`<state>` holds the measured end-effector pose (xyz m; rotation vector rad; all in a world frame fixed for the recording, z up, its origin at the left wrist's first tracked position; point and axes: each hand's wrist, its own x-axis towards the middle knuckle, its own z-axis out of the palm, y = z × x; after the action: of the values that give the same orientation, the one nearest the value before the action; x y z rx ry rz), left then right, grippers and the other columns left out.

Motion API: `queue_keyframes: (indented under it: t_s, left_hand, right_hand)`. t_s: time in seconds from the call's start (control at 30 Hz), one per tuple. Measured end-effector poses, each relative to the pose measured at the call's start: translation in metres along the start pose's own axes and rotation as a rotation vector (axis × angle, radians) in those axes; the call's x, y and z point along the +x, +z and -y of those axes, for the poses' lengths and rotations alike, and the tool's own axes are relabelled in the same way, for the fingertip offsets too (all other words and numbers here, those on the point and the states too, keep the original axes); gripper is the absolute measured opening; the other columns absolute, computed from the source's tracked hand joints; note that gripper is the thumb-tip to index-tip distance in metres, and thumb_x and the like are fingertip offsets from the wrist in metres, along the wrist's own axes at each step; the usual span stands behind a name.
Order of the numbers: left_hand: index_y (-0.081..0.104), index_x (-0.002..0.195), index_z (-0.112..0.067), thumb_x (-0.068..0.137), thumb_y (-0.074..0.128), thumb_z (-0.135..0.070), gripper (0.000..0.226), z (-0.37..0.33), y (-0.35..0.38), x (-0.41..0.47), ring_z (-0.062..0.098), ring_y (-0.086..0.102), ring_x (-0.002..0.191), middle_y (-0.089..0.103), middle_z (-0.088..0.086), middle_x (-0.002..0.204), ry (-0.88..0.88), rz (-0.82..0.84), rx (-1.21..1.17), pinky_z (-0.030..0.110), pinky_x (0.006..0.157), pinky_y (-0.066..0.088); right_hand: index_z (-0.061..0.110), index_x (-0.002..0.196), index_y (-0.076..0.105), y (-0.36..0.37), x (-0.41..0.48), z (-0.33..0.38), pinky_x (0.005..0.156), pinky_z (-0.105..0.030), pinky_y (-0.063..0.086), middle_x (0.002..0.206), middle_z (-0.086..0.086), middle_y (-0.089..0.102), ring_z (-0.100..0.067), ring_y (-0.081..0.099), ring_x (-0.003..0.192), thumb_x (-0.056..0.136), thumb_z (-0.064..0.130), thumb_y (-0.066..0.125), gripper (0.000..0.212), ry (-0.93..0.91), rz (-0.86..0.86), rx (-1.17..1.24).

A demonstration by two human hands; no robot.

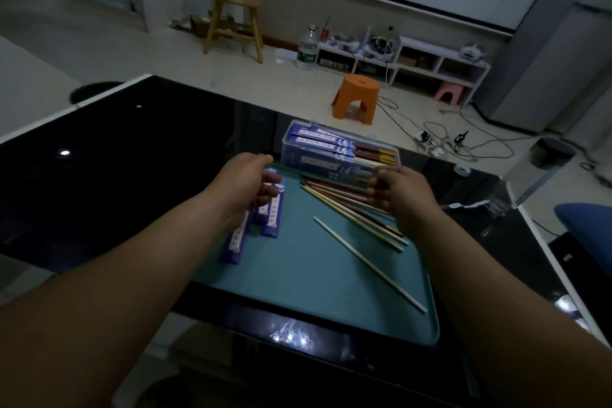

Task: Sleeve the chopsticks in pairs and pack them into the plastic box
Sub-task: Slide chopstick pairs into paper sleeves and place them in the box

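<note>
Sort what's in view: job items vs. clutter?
Job: loose chopsticks, empty paper sleeves, plastic box with sleeved pairs, teal mat, left hand, right hand.
Clutter: orange stool, wooden chair, water bottle, floor cables.

Orange stool [357,98] on floor beyond black table [116,156]; wooden chair [231,7] farther back.

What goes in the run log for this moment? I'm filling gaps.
stage: sleeving | left hand: over empty sleeves | right hand: over loose chopsticks | plastic box: holds sleeved pairs
</note>
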<state>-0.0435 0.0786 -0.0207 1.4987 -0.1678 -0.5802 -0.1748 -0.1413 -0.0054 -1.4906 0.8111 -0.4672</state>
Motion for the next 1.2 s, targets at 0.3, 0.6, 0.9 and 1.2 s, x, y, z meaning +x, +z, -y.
queue_keyframes:
  t_s: [0.3,0.6,0.9,1.2]
  left_hand:
    - [0.068,0.103,-0.019,0.094,0.057,-0.019,0.014,0.010,-0.021,-0.002,0.020,0.064,0.087,0.070,0.004,0.102,0.237,0.019,0.896,0.029,0.073,0.048]
    - [0.060,0.116,-0.025,0.095,0.061,-0.035,0.024,0.025,-0.027,0.002,0.022,0.062,0.100,0.064,0.002,0.120,0.212,0.042,1.219,0.038,0.089,0.054]
    - [0.058,0.127,-0.028,0.091,0.056,-0.047,0.041,0.043,0.007,0.008,0.030,0.050,0.126,0.056,0.005,0.133,0.298,0.011,1.540,0.046,0.103,0.043]
    - [0.050,0.139,-0.037,0.095,0.053,-0.045,0.045,0.047,0.022,-0.006,0.020,0.039,0.139,0.045,-0.008,0.150,0.558,0.155,1.533,0.048,0.110,0.032]
  right_hand:
    - [0.013,0.116,0.071,0.012,-0.064,-0.031,0.088,-0.038,0.052,0.111,-0.009,0.072,-0.027,0.066,0.101,0.101,0.028,0.062,0.023,-0.191,0.192,-0.896]
    - [0.022,0.140,0.058,-0.021,-0.049,-0.045,0.102,-0.034,0.045,0.144,-0.006,0.059,-0.027,0.057,0.129,0.101,0.043,0.057,0.044,-0.156,0.217,-1.204]
    - [0.024,0.106,0.064,-0.040,-0.023,-0.057,0.089,-0.039,0.054,0.114,-0.005,0.067,-0.029,0.064,0.103,0.095,0.044,0.057,0.024,-0.142,0.181,-1.306]
    - [0.025,0.094,0.068,-0.042,-0.012,-0.054,0.080,-0.040,0.056,0.100,-0.001,0.068,-0.028,0.063,0.091,0.096,0.026,0.052,0.016,-0.253,-0.005,-1.241]
